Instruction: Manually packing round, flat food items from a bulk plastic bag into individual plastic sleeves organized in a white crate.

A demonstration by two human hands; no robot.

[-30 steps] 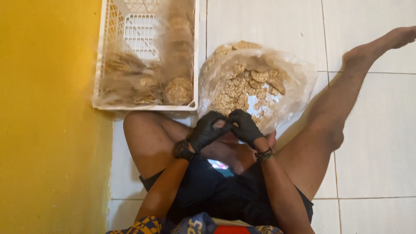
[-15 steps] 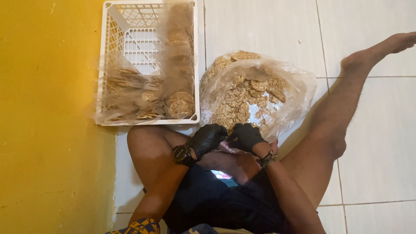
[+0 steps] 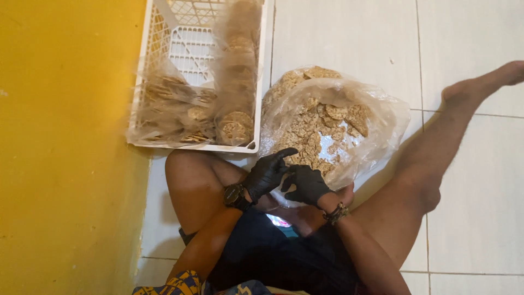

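Note:
I sit on a tiled floor with both hands in black gloves. A large clear plastic bag (image 3: pixel 382 117), open and full of round brown crackers (image 3: pixel 316 131), lies between my legs. My left hand (image 3: pixel 267 173) rests at the bag's near edge, fingers spread and the index finger stretched toward the crackers. My right hand (image 3: pixel 307 184) is right beside it, fingers curled on the plastic at the bag's near rim. A wristwatch is on my left wrist and a bracelet on my right.
A white plastic crate (image 3: pixel 196 46) stands at the left by the yellow wall (image 3: pixel 60 153), holding several clear packs of stacked crackers (image 3: pixel 234 117). My right leg (image 3: pixel 436 147) stretches out across the white tiles; my left knee (image 3: pixel 191 180) is bent below the crate.
My hands stayed close together at the bag's near edge. My left hand's fingers have stretched out toward the crackers. The view has shifted slightly down.

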